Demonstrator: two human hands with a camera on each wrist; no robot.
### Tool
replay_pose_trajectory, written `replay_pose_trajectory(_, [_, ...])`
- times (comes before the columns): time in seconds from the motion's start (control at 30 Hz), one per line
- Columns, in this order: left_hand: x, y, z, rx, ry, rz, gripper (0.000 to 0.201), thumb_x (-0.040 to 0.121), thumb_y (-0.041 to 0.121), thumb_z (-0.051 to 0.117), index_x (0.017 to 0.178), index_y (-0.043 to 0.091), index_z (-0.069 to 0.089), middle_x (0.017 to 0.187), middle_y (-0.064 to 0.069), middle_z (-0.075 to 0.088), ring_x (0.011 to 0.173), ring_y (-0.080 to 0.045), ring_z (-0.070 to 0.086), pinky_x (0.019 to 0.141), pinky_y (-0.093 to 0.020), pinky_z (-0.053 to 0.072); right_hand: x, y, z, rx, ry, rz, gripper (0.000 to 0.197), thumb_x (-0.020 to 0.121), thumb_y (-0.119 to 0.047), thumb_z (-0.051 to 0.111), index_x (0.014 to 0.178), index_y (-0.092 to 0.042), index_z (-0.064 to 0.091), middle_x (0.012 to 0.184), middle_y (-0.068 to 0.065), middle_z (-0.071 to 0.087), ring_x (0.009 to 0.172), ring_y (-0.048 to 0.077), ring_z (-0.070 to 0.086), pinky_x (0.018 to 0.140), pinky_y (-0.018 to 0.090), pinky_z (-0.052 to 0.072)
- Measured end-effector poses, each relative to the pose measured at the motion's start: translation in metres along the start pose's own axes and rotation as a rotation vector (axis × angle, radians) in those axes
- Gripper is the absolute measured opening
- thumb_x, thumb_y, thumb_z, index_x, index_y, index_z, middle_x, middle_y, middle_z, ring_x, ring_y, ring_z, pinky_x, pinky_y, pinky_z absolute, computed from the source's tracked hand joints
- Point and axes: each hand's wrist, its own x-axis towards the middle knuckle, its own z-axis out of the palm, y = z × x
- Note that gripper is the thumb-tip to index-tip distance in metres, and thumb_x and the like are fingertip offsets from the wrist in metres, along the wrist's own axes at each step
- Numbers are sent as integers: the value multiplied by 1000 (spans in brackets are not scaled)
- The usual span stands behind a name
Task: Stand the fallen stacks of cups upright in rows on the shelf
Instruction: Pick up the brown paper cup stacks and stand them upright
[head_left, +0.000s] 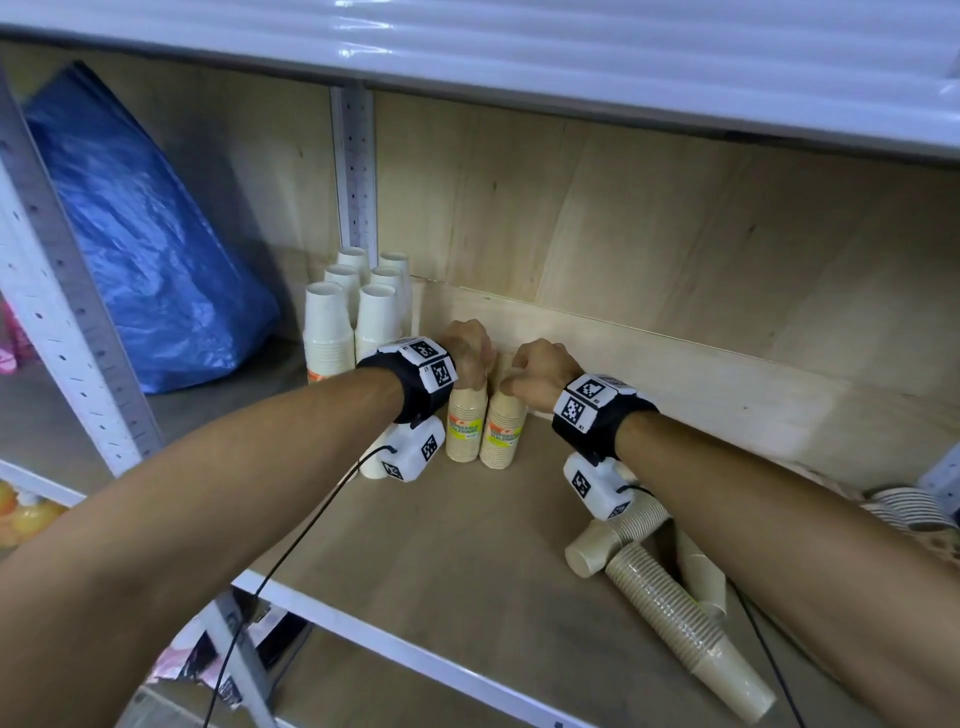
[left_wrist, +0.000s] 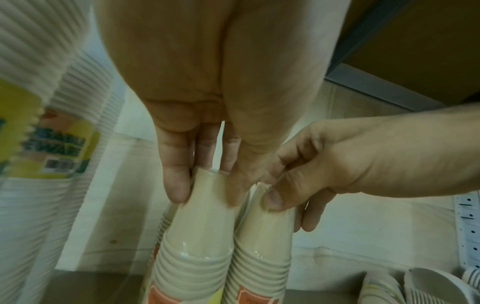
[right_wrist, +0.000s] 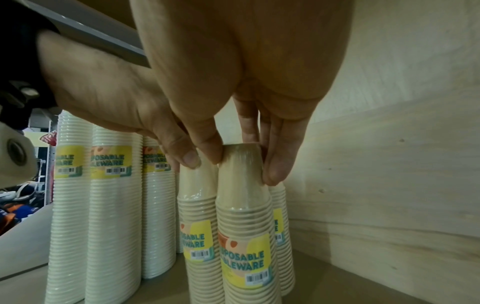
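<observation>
Two wrapped beige cup stacks stand side by side, bases up, near the back wall of the wooden shelf (head_left: 441, 551). My left hand (head_left: 470, 358) pinches the top of the left beige stack (head_left: 466, 431); the left wrist view shows its fingers (left_wrist: 176, 185) round that stack (left_wrist: 197, 236). My right hand (head_left: 537, 376) pinches the top of the right beige stack (head_left: 503, 436), seen close in the right wrist view (right_wrist: 244, 226). A third beige stack (right_wrist: 281, 226) stands just behind it. Three fallen beige stacks (head_left: 670, 613) lie crossed under my right forearm.
Several white cup stacks (head_left: 353, 322) stand in rows left of the beige ones. A blue plastic bag (head_left: 140, 249) fills the neighbouring bay. Striped paper bowls (head_left: 909, 509) lie at the far right. The upper shelf edge (head_left: 519, 52) hangs low overhead.
</observation>
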Motion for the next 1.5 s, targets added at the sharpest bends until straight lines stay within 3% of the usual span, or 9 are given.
replay_pose_trajectory(0.07, [0, -5, 4, 26, 41, 11, 8, 88, 10, 68, 93, 15, 68, 89, -2, 59, 70, 1, 55, 62, -17, 43, 2, 0, 2, 6, 7, 2, 30, 77, -25, 70, 103, -10, 67, 103, 9, 65, 91, 27, 64, 66, 27, 46])
replay_pose_trajectory(0.17, [1, -6, 6, 40, 34, 12, 27, 88, 11, 67, 115, 6, 69, 113, -9, 66, 92, -14, 54, 76, -23, 42, 4, 2, 4, 25, 16, -6, 33, 78, -28, 70, 106, -11, 66, 107, 9, 65, 92, 27, 63, 70, 28, 49])
replay_pose_trajectory(0.3, [3, -5, 4, 37, 20, 7, 33, 88, 2, 66, 120, 4, 66, 122, -10, 64, 110, -25, 60, 81, -26, 47, 5, 7, 5, 40, 23, -13, 45, 79, -35, 71, 118, -15, 62, 113, 9, 63, 98, 27, 62, 78, 30, 50])
replay_pose_trajectory(0.77, [7, 31, -20, -99, 91, 81, 40, 83, 24, 73, 121, 24, 62, 117, 2, 53, 100, -18, 54, 77, -26, 43, -26, 53, -29, -79, 44, 81, 49, 76, -48, 73, 115, -21, 63, 109, 1, 66, 102, 21, 60, 76, 30, 45])
replay_pose_trajectory(1.0, [-2, 76, 17, -126, -26, 237, 43, 82, 34, 76, 122, 24, 62, 115, 0, 58, 101, -17, 57, 82, -25, 42, -73, 102, -50, -123, 28, 209, 51, 71, -51, 73, 113, -23, 62, 107, -1, 63, 94, 18, 60, 64, 26, 41])
replay_pose_trajectory(1.23, [-18, 103, 75, -152, -183, 311, 42, 83, 34, 75, 122, 26, 62, 118, 4, 57, 108, -19, 59, 88, -26, 46, -139, 144, -55, -118, -20, 296, 39, 73, -52, 73, 102, -27, 64, 100, -5, 61, 96, 15, 58, 68, 26, 42])
replay_pose_trajectory(1.3, [-21, 108, 91, -161, -230, 323, 43, 82, 29, 75, 123, 25, 62, 124, 1, 57, 111, -20, 57, 88, -26, 47, -158, 155, -50, -162, -68, 323, 52, 75, -58, 70, 114, -24, 63, 109, -3, 59, 102, 15, 55, 78, 28, 44])
replay_pose_trajectory(1.4, [-31, 108, 110, -150, -287, 312, 50, 78, 31, 79, 124, 24, 62, 124, 3, 57, 115, -18, 55, 99, -31, 47, -180, 169, -39, -186, -86, 364, 78, 57, -75, 63, 117, -27, 62, 108, -5, 62, 105, 16, 58, 85, 30, 48])
replay_pose_trajectory(1.5, [-34, 102, 129, -157, -345, 310, 44, 70, 27, 83, 111, 27, 64, 120, 0, 64, 109, -20, 61, 100, -37, 49, -200, 179, -30, -130, -93, 415, 77, 55, -74, 70, 116, -29, 61, 99, -8, 65, 101, 14, 61, 86, 30, 49])
